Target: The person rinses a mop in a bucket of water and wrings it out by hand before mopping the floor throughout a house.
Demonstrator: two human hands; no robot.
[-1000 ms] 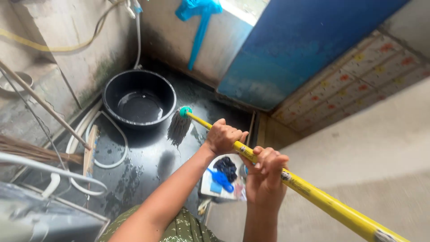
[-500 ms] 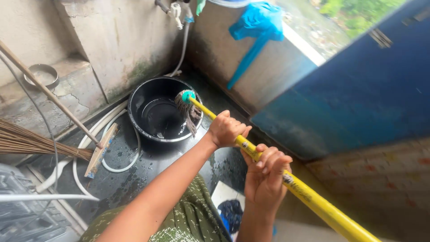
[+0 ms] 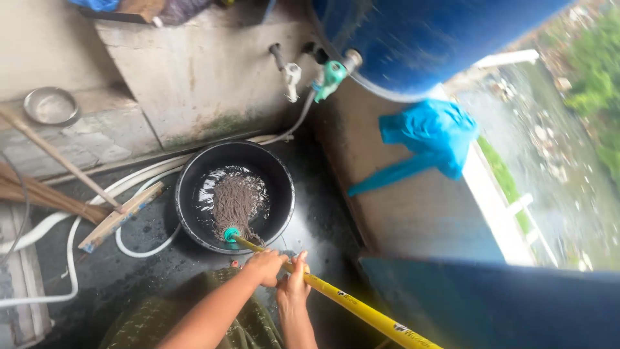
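Yellow mop handle (image 3: 361, 310) gripped by left hand (image 3: 265, 266), right hand (image 3: 294, 292); mop head (image 3: 236, 203) soaked inside black tub (image 3: 281, 187). Splash-over risked if plunged hard.

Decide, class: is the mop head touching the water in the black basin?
Touching. The head view shows the mop head spread flat in the water inside the black basin, strands fanned out, while both hands grip the yellow handle.

The one camera sits on my head and looks steeply down past my forearms at my left hand (image 3: 266, 266) and right hand (image 3: 294, 291) close below, the black basin (image 3: 281, 194) on the wet floor just beyond, and the concrete wall (image 3: 194, 77) farther ahead.
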